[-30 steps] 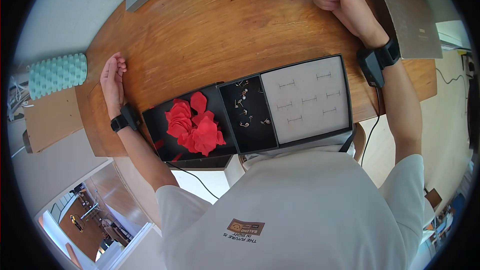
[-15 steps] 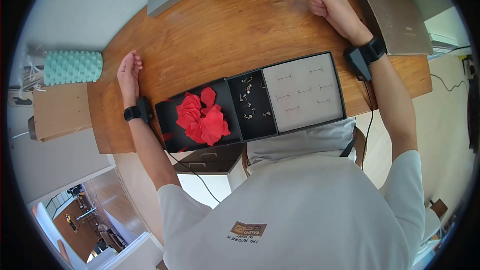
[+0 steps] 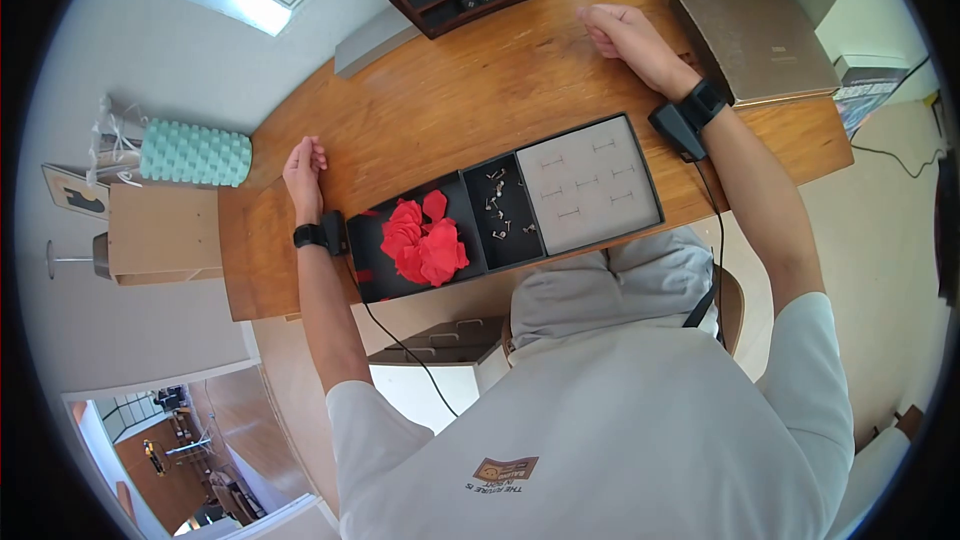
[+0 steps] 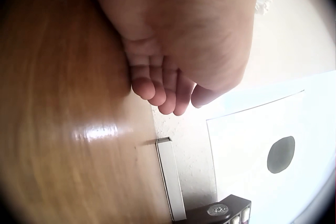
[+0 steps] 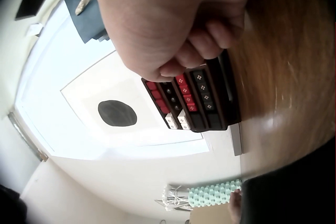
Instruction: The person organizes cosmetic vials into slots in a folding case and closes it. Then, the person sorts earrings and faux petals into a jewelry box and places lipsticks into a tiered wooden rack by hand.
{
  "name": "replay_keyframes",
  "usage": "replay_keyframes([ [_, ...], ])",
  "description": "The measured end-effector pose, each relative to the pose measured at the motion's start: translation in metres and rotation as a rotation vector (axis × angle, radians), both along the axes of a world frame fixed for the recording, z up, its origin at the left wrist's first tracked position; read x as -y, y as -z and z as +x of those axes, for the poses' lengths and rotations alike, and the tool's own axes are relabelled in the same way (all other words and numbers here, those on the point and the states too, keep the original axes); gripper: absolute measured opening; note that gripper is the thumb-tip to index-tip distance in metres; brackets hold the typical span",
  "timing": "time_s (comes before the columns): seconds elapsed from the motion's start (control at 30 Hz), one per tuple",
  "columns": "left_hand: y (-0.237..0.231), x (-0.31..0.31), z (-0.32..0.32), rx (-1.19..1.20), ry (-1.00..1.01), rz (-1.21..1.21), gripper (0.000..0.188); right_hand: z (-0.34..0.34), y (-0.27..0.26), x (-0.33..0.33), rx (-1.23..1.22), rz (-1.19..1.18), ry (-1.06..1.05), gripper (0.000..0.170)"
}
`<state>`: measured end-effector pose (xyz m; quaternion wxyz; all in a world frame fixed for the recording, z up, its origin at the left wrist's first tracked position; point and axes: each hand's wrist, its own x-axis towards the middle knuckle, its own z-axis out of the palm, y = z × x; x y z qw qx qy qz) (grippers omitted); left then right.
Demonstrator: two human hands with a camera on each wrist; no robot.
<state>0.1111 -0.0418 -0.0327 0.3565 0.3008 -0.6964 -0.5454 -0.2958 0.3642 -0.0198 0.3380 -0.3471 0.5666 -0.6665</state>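
Head view: a long black box (image 3: 458, 208) is laid along the near edge of the wooden table (image 3: 470, 90), between the two forearms and presumably so placed that it can be reached from either side. Its contents are kept apart by compartment walls. Red petals (image 3: 425, 250) are heaped at the left end, perhaps as padding or decoration; small metal studs (image 3: 499, 193) are scattered in the dark middle section, where rolling would be checked by the walls. At the right end a pale pad (image 3: 600, 198) is fitted; its short slits are judged to be meant for holding small pieces upright, and none is seen filled.

Left hand (image 3: 305, 168): rested beyond the box's left end; fingers loosely bent, pressed side by side, nothing pinched. By the left wrist view, its outer edge appears to be supported by the table.

Right hand (image 3: 628, 40): placed well beyond the pad, fingers folded into the palm as a fist. No object is seen gripped; the inside of the palm is hidden. By neither hand is the box touched, so the contents are left fully exposed.
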Motion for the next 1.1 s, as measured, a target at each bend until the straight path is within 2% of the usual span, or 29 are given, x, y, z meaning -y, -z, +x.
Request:
replay_keyframes([
  [0.37, 0.0010, 0.0011, -0.0049, 0.050, -0.107, 0.009, 0.035, 0.0001, -0.0038, -0.0028, 0.045, 0.029, -0.001, 0.044],
  [1.1, -0.0010, 0.0005, -0.0041, 0.015, -0.128, 0.032, 0.043, -0.0025, 0.0018, 0.0015, 0.026, 0.019, -0.018, 0.044],
])
